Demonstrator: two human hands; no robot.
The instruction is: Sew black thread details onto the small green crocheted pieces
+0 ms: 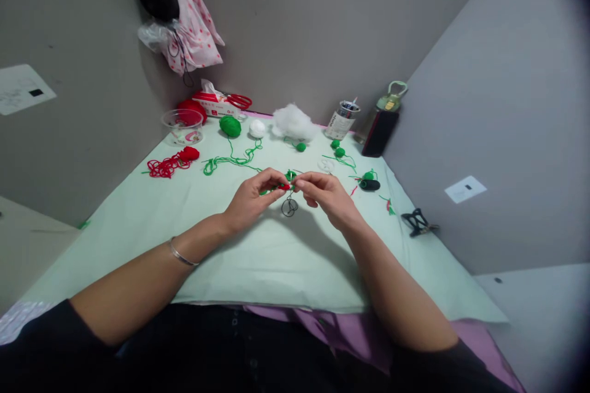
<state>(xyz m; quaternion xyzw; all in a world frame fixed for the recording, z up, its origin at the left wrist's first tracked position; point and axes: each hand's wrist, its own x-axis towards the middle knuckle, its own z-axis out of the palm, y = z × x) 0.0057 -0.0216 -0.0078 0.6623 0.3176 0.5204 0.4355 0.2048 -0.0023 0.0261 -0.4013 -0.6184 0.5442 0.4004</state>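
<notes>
Over the middle of the table, my left hand pinches a small red and green yarn piece between thumb and fingers. My right hand meets it from the other side, its thumb and forefinger closed at the edge of the piece. Whatever sits between those right fingers is too small to make out. From the piece hangs a dark thread in loose loops. A green yarn part shows just above the fingertips, partly hidden by them.
A green yarn ball, white ball and white stuffing lie at the back. Red yarn and a clear tub are left. A pen can, bottle, phone and black clip stand right.
</notes>
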